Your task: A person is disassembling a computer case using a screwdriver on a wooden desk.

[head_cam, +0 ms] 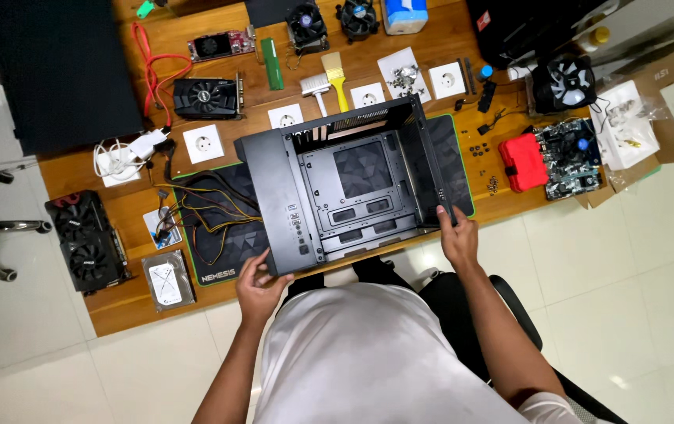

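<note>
Case (348,188) open, black, lying at desk (117,302) front edge on dark mat (219,235). Far left: graphics card (85,239), drive (168,281) beside it. Loose cables (203,212) on mat, left of case. Left hand (260,284) curled on case's near-left corner. Right hand (458,235) gripping near-right edge, fingers closed on panel. Red box (522,162), motherboard (568,157) right.
</note>
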